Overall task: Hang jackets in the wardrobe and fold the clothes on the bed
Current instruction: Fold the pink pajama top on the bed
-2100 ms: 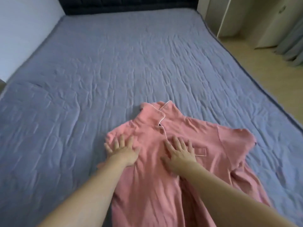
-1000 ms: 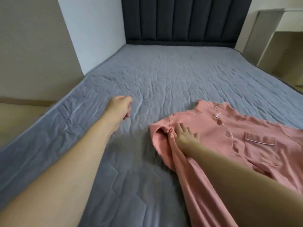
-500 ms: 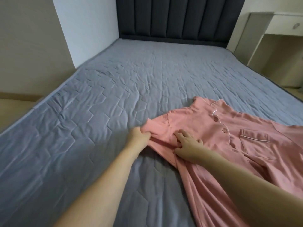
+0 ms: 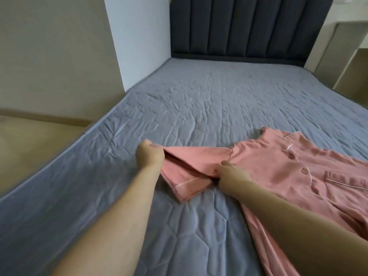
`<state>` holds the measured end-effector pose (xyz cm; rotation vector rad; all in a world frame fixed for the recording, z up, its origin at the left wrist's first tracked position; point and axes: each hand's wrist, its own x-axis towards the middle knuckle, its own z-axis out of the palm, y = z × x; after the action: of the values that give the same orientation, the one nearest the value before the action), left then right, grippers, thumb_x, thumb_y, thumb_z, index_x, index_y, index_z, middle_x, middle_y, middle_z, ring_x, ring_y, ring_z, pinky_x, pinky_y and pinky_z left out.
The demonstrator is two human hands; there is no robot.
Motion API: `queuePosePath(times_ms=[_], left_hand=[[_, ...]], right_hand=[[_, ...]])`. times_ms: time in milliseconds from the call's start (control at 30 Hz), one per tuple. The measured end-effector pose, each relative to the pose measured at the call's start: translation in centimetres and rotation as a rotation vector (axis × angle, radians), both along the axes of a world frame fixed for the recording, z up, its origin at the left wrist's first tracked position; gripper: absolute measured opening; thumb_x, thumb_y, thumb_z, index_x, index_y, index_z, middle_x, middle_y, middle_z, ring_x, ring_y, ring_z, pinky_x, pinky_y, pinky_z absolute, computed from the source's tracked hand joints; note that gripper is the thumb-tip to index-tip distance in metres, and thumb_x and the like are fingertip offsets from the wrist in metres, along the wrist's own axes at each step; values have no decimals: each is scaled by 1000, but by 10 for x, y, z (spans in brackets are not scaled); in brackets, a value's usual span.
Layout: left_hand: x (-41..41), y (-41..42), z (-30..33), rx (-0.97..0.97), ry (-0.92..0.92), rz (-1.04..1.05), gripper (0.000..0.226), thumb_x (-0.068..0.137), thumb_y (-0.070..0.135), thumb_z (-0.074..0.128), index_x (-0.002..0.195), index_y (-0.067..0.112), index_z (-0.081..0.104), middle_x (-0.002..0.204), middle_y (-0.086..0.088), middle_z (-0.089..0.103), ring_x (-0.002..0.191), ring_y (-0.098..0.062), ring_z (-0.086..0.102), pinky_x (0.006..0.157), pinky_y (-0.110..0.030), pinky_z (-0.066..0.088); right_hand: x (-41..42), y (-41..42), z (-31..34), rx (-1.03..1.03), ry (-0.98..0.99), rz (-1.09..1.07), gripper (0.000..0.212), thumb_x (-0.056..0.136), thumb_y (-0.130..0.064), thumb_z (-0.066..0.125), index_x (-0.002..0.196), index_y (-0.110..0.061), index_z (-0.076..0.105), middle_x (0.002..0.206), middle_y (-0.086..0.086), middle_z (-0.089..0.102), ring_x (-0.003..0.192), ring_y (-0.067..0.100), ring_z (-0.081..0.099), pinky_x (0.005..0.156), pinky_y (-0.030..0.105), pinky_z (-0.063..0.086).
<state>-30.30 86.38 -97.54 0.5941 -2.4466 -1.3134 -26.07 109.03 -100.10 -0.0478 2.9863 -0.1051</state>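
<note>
Head view, left hand point(image 4: 149, 157) pinching pink shirt point(image 4: 278, 172)

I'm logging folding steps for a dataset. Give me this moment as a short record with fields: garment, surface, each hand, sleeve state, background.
garment: pink button-front shirt with white piping and a chest pocket, lying front-up
surface: grey quilted bed cover
left hand: grips the outer end of the sleeve
right hand: holds the shirt where sleeve meets body
sleeve state: drawn out sideways, piped cuff towards the viewer
background: dark padded headboard
</note>
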Motion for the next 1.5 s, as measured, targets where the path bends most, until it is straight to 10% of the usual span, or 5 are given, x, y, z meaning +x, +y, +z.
queuePosePath(times_ms=[200, 300, 500, 800, 1500], left_hand=[[-9, -78, 106, -1096, 767, -69, 21, 69, -4, 54, 85, 8, 58, 92, -18, 58, 80, -38, 55, 75, -46, 35], [7, -96, 62, -1512, 540, -131, 35, 71, 7, 50, 99, 7, 70, 95, -20, 67, 87, -38, 63, 86, -46, 49], [34, -116, -41, -746, -775, -268, 69, 85, 23, 42, 151, 13, 23, 157, -8, 21, 142, -34, 25, 112, -52, 32], [-7, -97, -32, -820, -124, -311, 45, 94, 36, 41, 137, 24, 45, 150, -5, 37, 137, -29, 33, 110, -49, 29], [-27, 202, -73, -1005, -550, -568, 65, 96, 40, 19, 157, 25, 2, 164, -4, -8, 150, -28, -10, 109, -69, -13]], right_hand=[[-22, -32, 20, 52, 45, -45, 36, 92, -15, 46, 126, -8, 55, 129, 12, 57, 118, 29, 57, 97, 37, 47], [-22, -41, 22, 266, -195, 38, 41, 91, -15, 46, 130, -6, 54, 132, 12, 56, 121, 30, 55, 101, 39, 45], [-37, -72, 46, 277, -512, 41, 40, 102, -22, 39, 133, -2, 54, 116, 13, 63, 115, 26, 56, 93, 29, 40], [-102, -72, 2, 82, -72, 90, 54, 101, -35, 34, 151, -23, 21, 154, 6, 33, 140, 29, 31, 112, 50, 22], [27, 314, -22, 76, -29, -526, 71, 93, -66, 16, 155, -33, 4, 163, -4, -7, 150, 26, -2, 117, 57, -6]])
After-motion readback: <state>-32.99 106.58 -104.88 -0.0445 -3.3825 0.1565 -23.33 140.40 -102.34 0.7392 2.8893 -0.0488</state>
